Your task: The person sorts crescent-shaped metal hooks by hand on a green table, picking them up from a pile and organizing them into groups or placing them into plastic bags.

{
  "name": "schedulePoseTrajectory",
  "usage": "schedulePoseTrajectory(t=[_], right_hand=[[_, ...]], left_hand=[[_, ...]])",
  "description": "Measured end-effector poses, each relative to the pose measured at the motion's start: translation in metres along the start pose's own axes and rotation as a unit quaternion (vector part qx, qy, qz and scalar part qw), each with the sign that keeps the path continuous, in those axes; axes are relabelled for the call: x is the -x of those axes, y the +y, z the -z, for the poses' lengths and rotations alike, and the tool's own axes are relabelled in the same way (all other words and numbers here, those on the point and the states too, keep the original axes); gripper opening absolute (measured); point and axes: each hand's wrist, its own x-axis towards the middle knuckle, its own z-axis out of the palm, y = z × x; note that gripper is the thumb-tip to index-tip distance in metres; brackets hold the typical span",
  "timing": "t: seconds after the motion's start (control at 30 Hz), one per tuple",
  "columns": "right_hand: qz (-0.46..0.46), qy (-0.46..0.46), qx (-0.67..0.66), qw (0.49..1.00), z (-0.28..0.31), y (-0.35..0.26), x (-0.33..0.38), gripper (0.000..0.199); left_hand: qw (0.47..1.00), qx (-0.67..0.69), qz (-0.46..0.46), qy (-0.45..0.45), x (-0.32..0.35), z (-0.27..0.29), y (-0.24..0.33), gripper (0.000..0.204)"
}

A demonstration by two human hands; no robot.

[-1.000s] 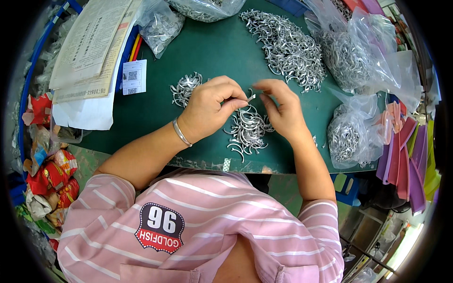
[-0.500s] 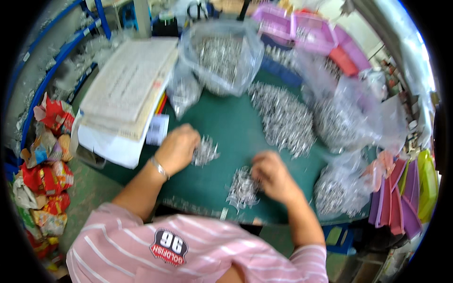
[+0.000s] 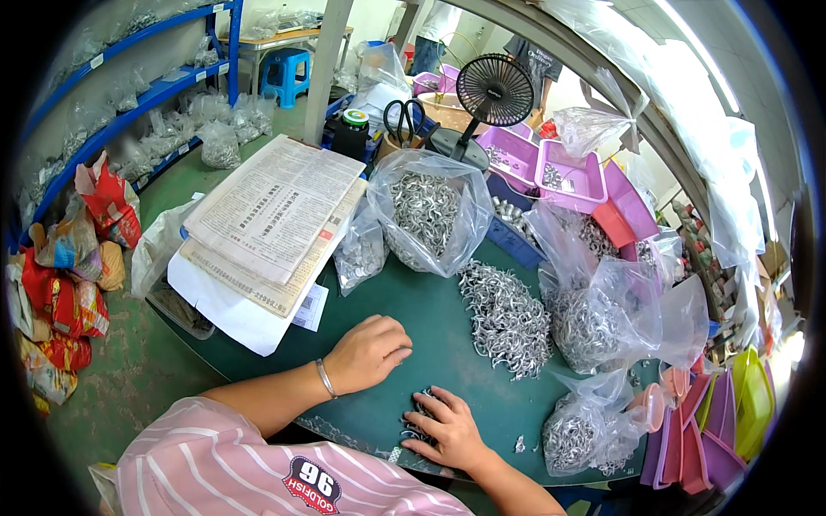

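My left hand (image 3: pixel 368 354) rests low over the green tabletop with its fingers curled in. Whatever lies in or under it is hidden. My right hand (image 3: pixel 449 430) is spread flat, its fingers over a small pile of curved silver metal pieces (image 3: pixel 416 423) by the near edge. Beyond it lies a larger heap of the same kind of hook-shaped pieces (image 3: pixel 508 320). An open clear plastic bag (image 3: pixel 426 211) full of them stands at the back.
Newspapers (image 3: pixel 267 215) are stacked on the left, beside a small bag of metal parts (image 3: pixel 360 251). More filled bags (image 3: pixel 594 318) stand on the right. A black fan (image 3: pixel 495 90), scissors (image 3: pixel 403 120), a blue bin (image 3: pixel 512 232) and purple trays (image 3: pixel 570 176) stand behind.
The view has tilted up, showing the fan and shelves. My right hand has gone from bunched beside the near pile to spread over it. The small pile by my left hand is no longer visible.
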Motion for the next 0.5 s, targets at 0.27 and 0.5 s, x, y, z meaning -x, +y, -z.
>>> schedulePoseTrajectory(t=[0.27, 0.5], right_hand=[[0.004, 0.025, 0.007, 1.000, 0.004, -0.001, 0.019, 0.030], [-0.140, 0.163, 0.052, 0.975, 0.034, 0.049, 0.003, 0.025]], left_hand=[[0.997, 0.034, -0.065, -0.017, -0.001, -0.008, 0.006, 0.008], [0.994, 0.084, -0.013, -0.063, -0.010, -0.012, 0.024, 0.011]])
